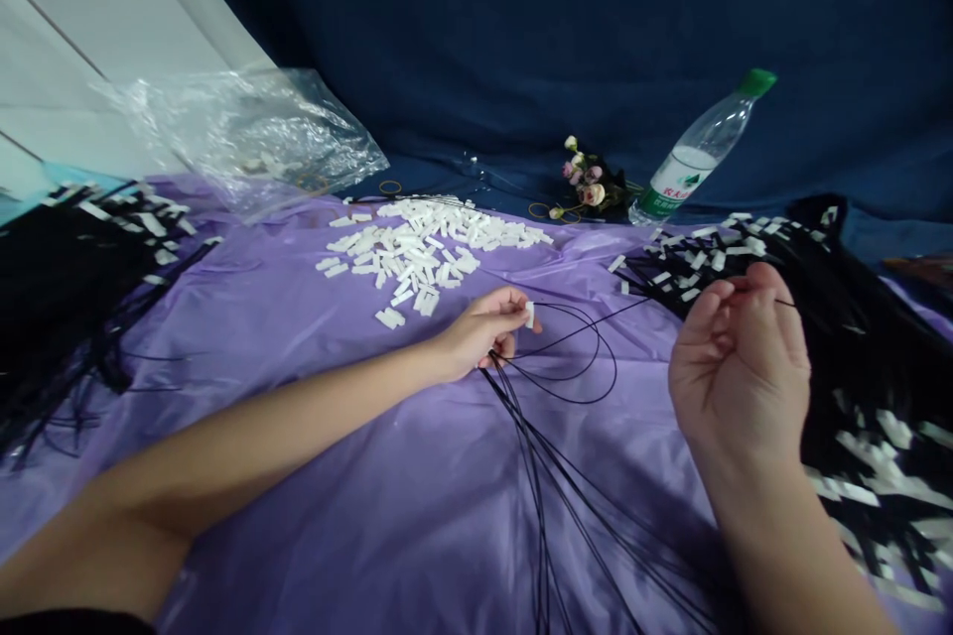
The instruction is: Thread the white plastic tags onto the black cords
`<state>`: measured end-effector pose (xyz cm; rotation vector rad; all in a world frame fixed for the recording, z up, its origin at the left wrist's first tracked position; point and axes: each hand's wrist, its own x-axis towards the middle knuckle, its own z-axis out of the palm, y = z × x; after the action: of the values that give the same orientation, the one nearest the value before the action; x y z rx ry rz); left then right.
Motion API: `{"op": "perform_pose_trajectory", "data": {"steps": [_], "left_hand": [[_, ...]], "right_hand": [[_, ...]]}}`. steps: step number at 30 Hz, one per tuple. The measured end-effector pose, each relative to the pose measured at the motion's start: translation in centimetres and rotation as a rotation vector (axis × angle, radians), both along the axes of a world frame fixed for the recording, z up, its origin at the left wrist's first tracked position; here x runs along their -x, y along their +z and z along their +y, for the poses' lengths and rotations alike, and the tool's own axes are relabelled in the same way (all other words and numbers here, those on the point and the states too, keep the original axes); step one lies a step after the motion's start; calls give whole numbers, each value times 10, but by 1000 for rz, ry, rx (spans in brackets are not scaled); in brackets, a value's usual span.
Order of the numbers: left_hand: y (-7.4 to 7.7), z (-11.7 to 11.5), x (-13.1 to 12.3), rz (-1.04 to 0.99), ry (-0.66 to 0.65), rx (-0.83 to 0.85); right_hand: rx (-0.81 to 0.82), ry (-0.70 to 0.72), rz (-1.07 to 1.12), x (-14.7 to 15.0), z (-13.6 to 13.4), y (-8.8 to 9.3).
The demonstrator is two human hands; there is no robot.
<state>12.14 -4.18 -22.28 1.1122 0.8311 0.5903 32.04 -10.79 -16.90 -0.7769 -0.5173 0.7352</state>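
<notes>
Black cords (512, 402), curled left hand (483, 332) gripping, right hand (745, 367) pinching

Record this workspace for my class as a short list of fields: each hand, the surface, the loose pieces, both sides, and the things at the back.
Left hand: pinches a white piece, with several black cords gathered in the same hand
Right hand: raised, pinching a thin cord
Surface: purple cover
Loose pieces: white pile
Sides: dark bundles with white pieces, left and right
Back: clear bag, flowers, green-capped bottle appearing tilted
</notes>
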Motion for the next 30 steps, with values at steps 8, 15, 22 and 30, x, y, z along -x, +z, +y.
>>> {"op": "perform_pose_trajectory", "data": {"steps": [8,15,22,30], "left_hand": [[2,0,-1,42,-15,-22],[0,0,0,41,-34,-37],[-4,2,1,-10,-39,-19],[2,2,2,-33,-76,12]], "right_hand": [[-45,36,237,-20,1,-3],[82,113,-82,-10,3,-4],[204,273,-836,3,-4,-27],[-30,-19,-1500,11,-1,-37]]}}
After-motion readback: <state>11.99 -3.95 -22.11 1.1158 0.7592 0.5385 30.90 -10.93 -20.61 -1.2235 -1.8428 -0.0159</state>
